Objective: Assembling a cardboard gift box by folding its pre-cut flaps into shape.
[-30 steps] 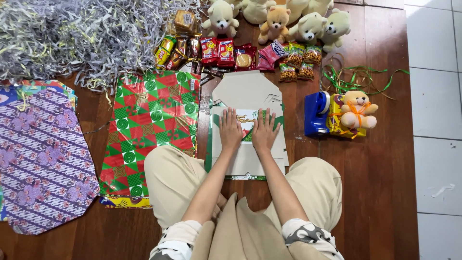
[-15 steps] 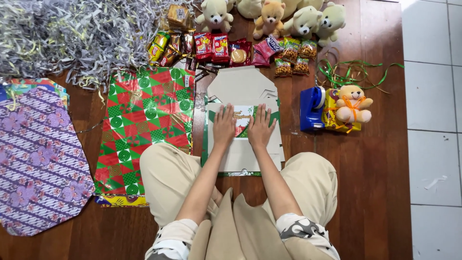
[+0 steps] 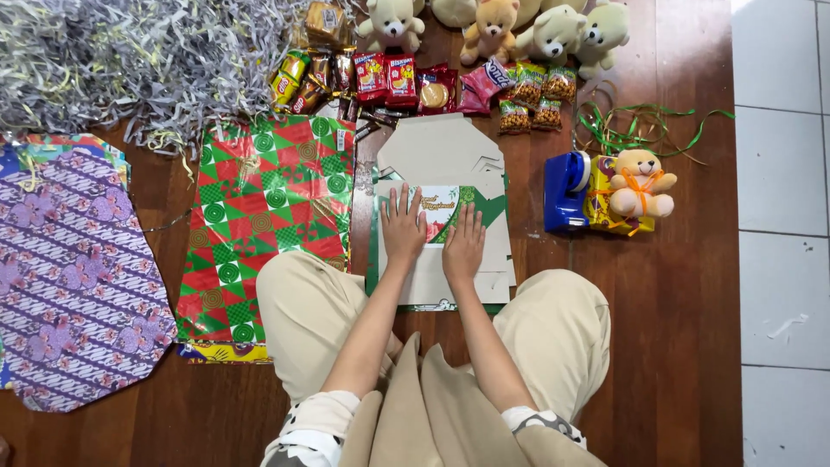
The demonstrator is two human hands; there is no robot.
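Note:
A flattened grey cardboard box (image 3: 441,156) with green printed edges lies unfolded on the wooden floor in front of my knees. Both hands press flat on its middle panel, fingers spread. My left hand (image 3: 403,227) rests palm down just left of the printed label. My right hand (image 3: 465,245) lies beside it, slightly nearer to me. Neither hand holds anything.
Red-and-green wrapping paper (image 3: 259,216) lies left of the box, purple patterned paper (image 3: 78,277) further left. Shredded silver paper (image 3: 130,60) fills the top left. Snack packets (image 3: 415,82), teddy bears (image 3: 510,30), green ribbon (image 3: 644,121), a blue tape dispenser (image 3: 566,190) and a small bear (image 3: 640,183) sit around.
My hands have stayed on the box's middle panel, sliding slightly toward me. The camera view has shifted a little.

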